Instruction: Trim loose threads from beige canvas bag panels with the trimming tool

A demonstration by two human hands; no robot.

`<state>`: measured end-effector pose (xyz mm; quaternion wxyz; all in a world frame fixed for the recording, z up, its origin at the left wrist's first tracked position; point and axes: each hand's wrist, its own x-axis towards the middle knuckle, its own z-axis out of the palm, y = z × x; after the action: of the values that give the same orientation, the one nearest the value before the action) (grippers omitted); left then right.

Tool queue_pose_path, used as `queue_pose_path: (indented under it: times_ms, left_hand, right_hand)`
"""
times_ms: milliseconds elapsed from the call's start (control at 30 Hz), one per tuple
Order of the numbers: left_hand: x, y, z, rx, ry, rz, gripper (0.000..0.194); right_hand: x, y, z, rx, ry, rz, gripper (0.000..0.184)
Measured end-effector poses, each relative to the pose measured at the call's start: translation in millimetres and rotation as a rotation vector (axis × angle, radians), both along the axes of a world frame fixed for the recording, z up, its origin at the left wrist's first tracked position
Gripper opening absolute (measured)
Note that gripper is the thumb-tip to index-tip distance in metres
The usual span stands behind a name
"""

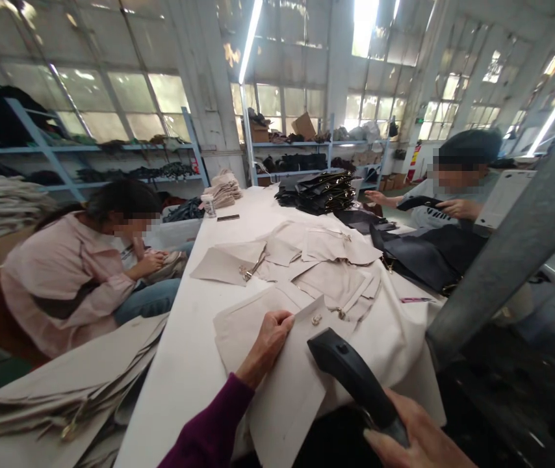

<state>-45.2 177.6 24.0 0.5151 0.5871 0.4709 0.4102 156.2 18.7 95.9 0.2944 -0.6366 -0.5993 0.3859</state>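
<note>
1. The tool in my right hand looks like matt black plastic.
2. The beige panel I pinch looks smooth and matt.
3. The clasps look like glossy metal.
4. My sleeve is purple cloth.

Blue shelving, loaded with dark bundles and cartons, stood along the windowed wall. A person in a pink jacket sat left of the worktop; another person, at right, held a dark tool. A black stack lay farther along; a cup stood near a dark flat bar. A grey post slanted at right.
</note>
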Motion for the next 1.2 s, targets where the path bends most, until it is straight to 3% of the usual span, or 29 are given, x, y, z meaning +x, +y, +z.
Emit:
queue_pose_path:
  times_ms: [200,400,533,733,833,933,1067,1200]
  left_hand:
    - [-6.2,-15.3,-9.9,0.034,-0.04,-0.008,0.035]
    - [-11.1,-21.0,-12.6,0.044,-0.061,0.023,0.032]
    - [-8.7,-24.1,-14.1,0.074,-0.045,0.022,0.031]
    - [-5.4,-28.4,-13.3,0.096,-0.001,0.011,0.033]
    - [-8.6,-28.4,-15.4,0.109,0.021,0.01,0.032]
    - [-12.3,-26.6,-19.9,0.153,0.084,0.042,0.032]
    - [-11.0,-27.5,-27.2,0.227,0.229,0.066,0.032]
    - [-5.0,-35.6,-29.3,0.283,0.392,-0.009,0.017]
  right_hand:
    - [-18.3,7.8,-12.2,-0.101,0.054,0.103,0.006]
    - [8.6,14.0,-7.3,-0.002,-0.012,0.041,0.016]
    - [19.9,9.1,-8.6,-0.026,-0.009,0.073,0.019]
    - [-3.9,13.7,-20.1,-0.107,0.032,0.143,0.007]
    - [-6.1,25.3,-19.9,-0.076,0.024,0.108,0.007]
    - [9.8,30.4,-15.0,-0.022,-0.014,0.024,0.015]
    - [37.6,16.5,-7.4,-0.014,-0.038,0.05,0.025]
    - [46.1,-6.8,-9.4,-0.093,-0.049,0.104,0.024]
